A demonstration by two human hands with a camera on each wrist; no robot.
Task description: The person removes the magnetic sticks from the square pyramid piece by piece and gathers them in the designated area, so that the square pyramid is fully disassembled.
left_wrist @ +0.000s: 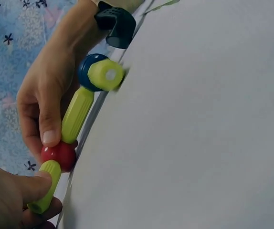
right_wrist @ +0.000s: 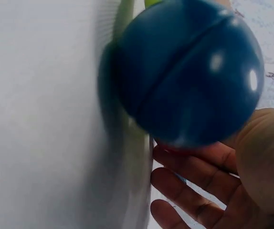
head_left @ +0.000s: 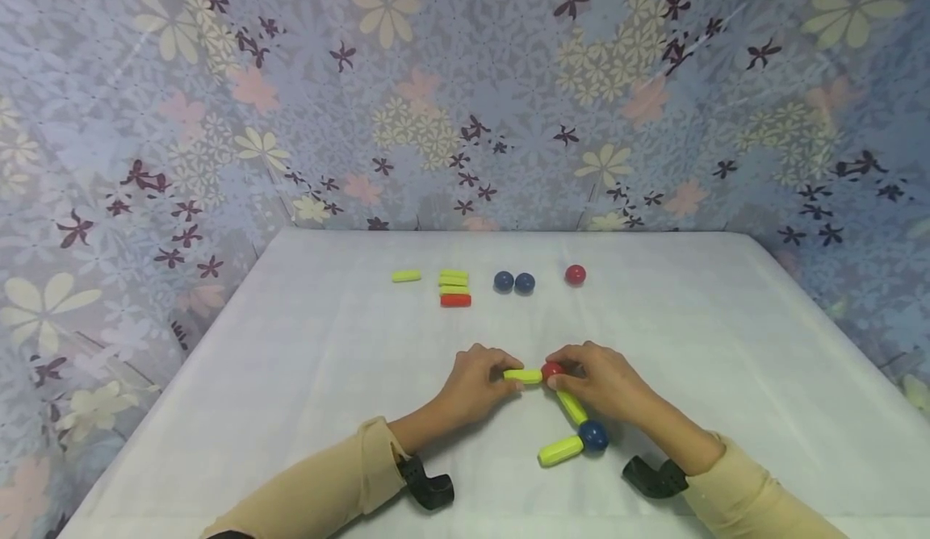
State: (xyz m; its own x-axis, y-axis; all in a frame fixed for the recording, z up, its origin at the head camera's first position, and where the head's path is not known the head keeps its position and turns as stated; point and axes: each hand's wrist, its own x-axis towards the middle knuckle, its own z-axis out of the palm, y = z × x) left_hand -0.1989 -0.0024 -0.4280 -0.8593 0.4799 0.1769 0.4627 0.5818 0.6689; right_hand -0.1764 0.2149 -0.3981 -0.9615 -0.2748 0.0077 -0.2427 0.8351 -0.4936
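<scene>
My left hand (head_left: 475, 382) pinches a yellow-green stick (head_left: 525, 376) between thumb and fingers. Its far end touches a red ball (head_left: 552, 373), which my right hand (head_left: 606, 379) grips from the other side. From that ball a second yellow-green stick (head_left: 571, 407) runs down to a blue ball (head_left: 593, 436), and a third yellow-green stick (head_left: 559, 451) points left from there. In the left wrist view the joined chain of sticks (left_wrist: 78, 114) and balls shows clearly. The blue ball (right_wrist: 189, 71) fills much of the right wrist view and hides most of the red one.
Toward the back of the white table (head_left: 327, 345) lie a lone yellow-green stick (head_left: 406, 276), several stacked yellow-green sticks (head_left: 454, 279) and a red stick (head_left: 455, 300). To their right sit two blue balls (head_left: 504, 282) and a red ball (head_left: 576, 274). A floral cloth (head_left: 465, 119) hangs behind.
</scene>
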